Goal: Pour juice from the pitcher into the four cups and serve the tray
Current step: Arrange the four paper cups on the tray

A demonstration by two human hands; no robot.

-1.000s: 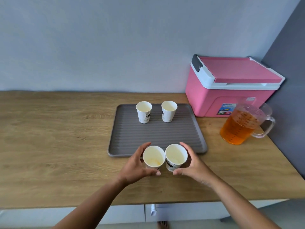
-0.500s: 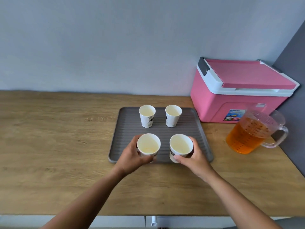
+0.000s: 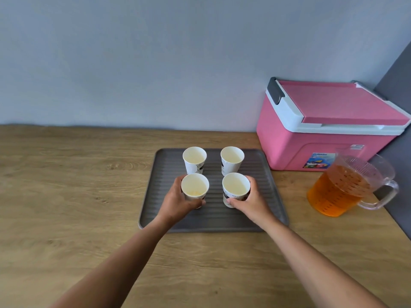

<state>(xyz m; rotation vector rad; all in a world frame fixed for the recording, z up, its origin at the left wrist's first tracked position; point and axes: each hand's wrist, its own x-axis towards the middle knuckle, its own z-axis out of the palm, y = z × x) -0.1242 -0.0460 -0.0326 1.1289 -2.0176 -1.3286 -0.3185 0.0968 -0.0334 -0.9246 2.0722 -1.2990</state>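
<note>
The left hand [image 3: 178,201] grips the near-left cup [image 3: 195,187] and the right hand [image 3: 249,202] grips the near-right cup [image 3: 236,185], both upright over the grey tray [image 3: 274,196]; the far-left cup [image 3: 194,160] and far-right cup [image 3: 232,160] stand at their 12 o'clock; the juice-filled pitcher [image 3: 340,192] stands on the table [image 3: 66,196] at the tray's 3 o'clock, a pink cooler [image 3: 311,134] at 1 o'clock.

Pink cooler [image 3: 311,143] rt, lid [image 3: 342,103] prob. closed

Left hand [image 3: 178,202], right hand [image 3: 251,202] grip cups on tray [image 3: 275,196].
</note>
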